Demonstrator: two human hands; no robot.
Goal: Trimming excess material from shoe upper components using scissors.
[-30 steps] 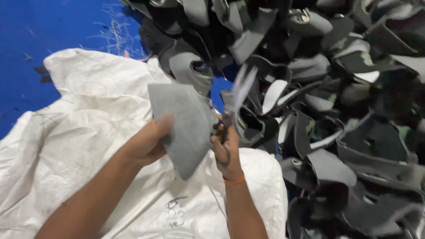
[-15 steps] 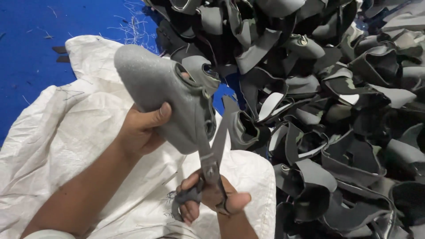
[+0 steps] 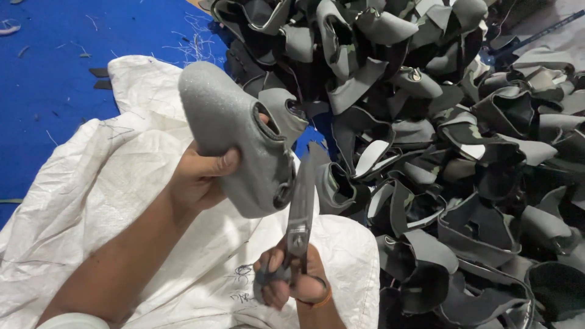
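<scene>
Right across the upper and right parts of the frame spreads a heap of dark shoe uppers (image 3: 463, 152), grey and black pieces lying tumbled over one another, some showing pale linings. Under everything, at the upper left, is a blue floor covering (image 3: 42, 73) with loose threads and a few small scraps on it. Over that, filling the lower left and running to the bottom centre, lies a crumpled white woven sack (image 3: 79, 201), creased, with dark markings near its lower middle.

Above the sack, just left of centre, I hold a grey shoe upper (image 3: 237, 140), its rounded toe end pointing to the upper left and its opening, with a flap, facing the heap. My left hand (image 3: 198, 176) is clenched around its underside, thumb pressed against the grey side, forearm coming in from the lower left corner.

Below it, at the bottom centre, my right hand (image 3: 292, 280) grips the handles of a pair of scissors (image 3: 300, 213), fingers through the loops, an orange band at the wrist. Its blades point straight up and look nearly closed, their tips meeting the lower right edge of the grey upper, just beside its opening.
</scene>
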